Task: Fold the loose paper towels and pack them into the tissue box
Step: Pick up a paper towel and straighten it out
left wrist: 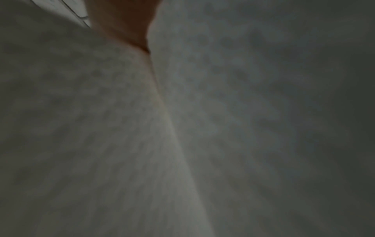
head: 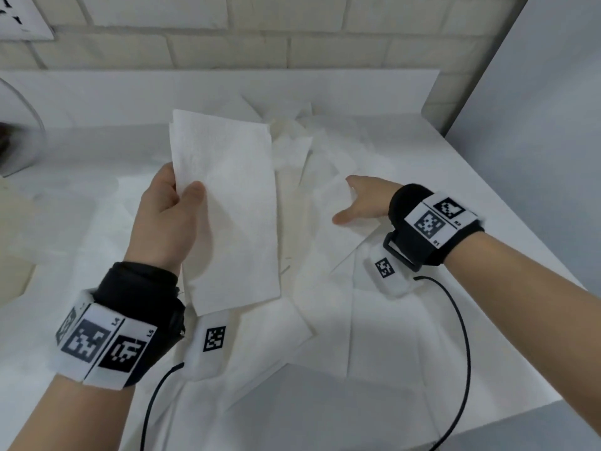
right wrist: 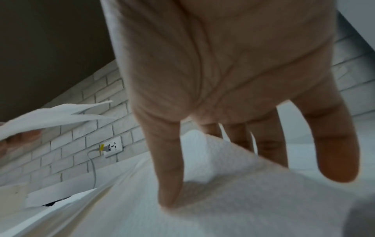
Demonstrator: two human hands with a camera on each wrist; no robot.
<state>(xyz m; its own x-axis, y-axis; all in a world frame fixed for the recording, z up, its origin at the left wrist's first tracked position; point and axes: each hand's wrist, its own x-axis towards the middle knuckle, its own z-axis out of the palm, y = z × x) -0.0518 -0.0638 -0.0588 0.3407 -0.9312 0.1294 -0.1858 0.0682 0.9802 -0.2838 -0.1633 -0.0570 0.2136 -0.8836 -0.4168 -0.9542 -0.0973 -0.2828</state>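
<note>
My left hand (head: 183,193) pinches a folded white paper towel (head: 231,203) by its left edge, thumb on top, and holds it upright above the table. In the left wrist view this towel (left wrist: 182,144) fills the dim picture. My right hand (head: 345,200) reaches over a loose paper towel (head: 338,242) on the right, fingers straight and spread. In the right wrist view the thumb (right wrist: 170,176) touches that towel (right wrist: 223,208) and its raised edge hides the middle fingers. More loose towels (head: 325,148) are heaped behind. I cannot make out the tissue box for certain.
White sheets cover the table (head: 487,369), whose edge runs along the front right. A brick wall (head: 227,43) stands behind and a white panel (head: 536,125) at the right. A clear dome (head: 19,131) sits far left. A plugged wall socket (right wrist: 113,146) shows in the right wrist view.
</note>
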